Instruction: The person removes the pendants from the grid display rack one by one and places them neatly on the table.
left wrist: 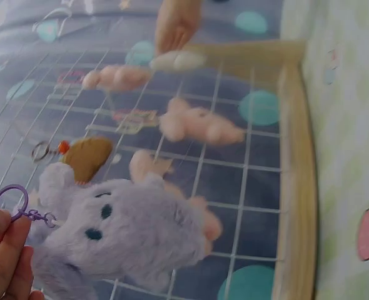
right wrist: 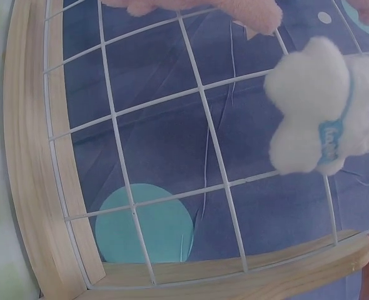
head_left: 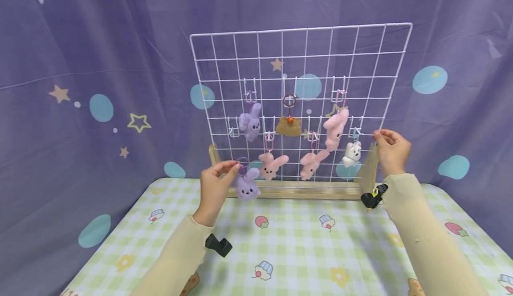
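Observation:
My left hand [head_left: 213,189] pinches the purple ring of a fluffy purple bunny keychain [head_left: 247,189], which hangs below the fingers in front of the rack's lower left. In the left wrist view the ring [left wrist: 12,201] sits between thumb and fingertips, with the purple plush [left wrist: 128,228] beside it. My right hand [head_left: 392,150] pinches the right edge of the white wire grid rack [head_left: 294,30], just above its wooden side post. Close to that hand hangs a white plush keychain [head_left: 352,154] with a blue ribbon, also large in the right wrist view [right wrist: 313,103].
Hooks on the grid hold another purple bunny [head_left: 250,124], a brown plush [head_left: 288,127] and several pink bunnies [head_left: 335,129]. At the left, one hook [head_left: 233,131] carries nothing. The wooden base [head_left: 296,192] stands on a green checked tablecloth [head_left: 296,242], before a purple curtain [head_left: 100,42].

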A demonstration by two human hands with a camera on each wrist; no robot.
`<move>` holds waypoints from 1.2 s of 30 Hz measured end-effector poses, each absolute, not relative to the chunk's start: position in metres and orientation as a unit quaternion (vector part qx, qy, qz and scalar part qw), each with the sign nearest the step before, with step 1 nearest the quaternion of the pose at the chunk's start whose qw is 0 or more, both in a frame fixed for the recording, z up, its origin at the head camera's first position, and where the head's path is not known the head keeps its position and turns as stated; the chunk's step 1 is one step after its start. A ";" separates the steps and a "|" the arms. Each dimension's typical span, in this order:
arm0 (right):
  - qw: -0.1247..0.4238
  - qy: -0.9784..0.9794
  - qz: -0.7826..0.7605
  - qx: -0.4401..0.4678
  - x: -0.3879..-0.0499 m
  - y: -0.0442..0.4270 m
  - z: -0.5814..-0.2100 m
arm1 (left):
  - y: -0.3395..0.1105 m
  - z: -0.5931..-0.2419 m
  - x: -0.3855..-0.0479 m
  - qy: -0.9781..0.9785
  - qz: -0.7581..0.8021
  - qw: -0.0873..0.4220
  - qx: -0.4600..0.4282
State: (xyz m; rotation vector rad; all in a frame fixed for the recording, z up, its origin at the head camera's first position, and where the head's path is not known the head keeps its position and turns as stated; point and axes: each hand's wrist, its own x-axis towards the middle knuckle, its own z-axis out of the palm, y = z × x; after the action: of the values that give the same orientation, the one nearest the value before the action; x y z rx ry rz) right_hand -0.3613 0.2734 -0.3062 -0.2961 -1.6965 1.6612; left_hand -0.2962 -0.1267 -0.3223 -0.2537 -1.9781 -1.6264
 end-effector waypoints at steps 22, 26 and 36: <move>0.371 -0.668 0.636 -0.108 -0.363 0.275 -0.307 | -0.135 -0.364 -0.256 -0.759 -0.629 0.123 -0.117; 0.372 -0.666 0.637 -0.106 -0.363 0.275 -0.307 | -0.140 -0.372 -0.254 -0.769 -0.621 0.105 -0.109; 0.365 -0.667 0.639 -0.116 -0.362 0.275 -0.306 | -0.146 -0.388 -0.249 -0.776 -0.613 0.095 -0.115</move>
State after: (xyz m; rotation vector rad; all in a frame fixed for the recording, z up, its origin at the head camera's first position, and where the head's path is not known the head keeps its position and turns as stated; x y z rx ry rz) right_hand -0.3616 0.2750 -0.3064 -0.2974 -1.7141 1.6438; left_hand -0.2488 -0.1458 -0.3875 -0.3413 -2.3001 -1.8169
